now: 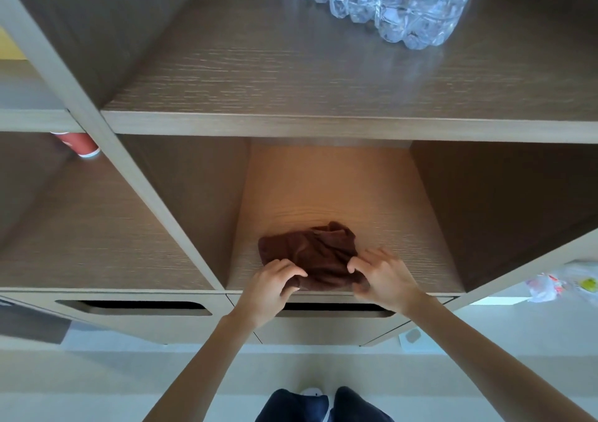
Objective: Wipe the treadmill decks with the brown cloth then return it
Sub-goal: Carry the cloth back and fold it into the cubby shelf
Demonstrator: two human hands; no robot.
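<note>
The brown cloth (310,256) lies crumpled on the floor of the middle cubby (339,195) of a wooden shelf unit, near its front edge. My left hand (275,284) curls its fingers onto the cloth's near left corner. My right hand (385,276) pinches the cloth's near right edge between thumb and fingers. No treadmill is in sight.
A shrink-wrapped pack of clear water bottles (388,4) stands on the shelf above. A red paper cup (79,145) sits in the left cubby. Below the cubbies are drawer fronts with slot handles (132,307). Crumpled wrappers (563,281) lie at the right.
</note>
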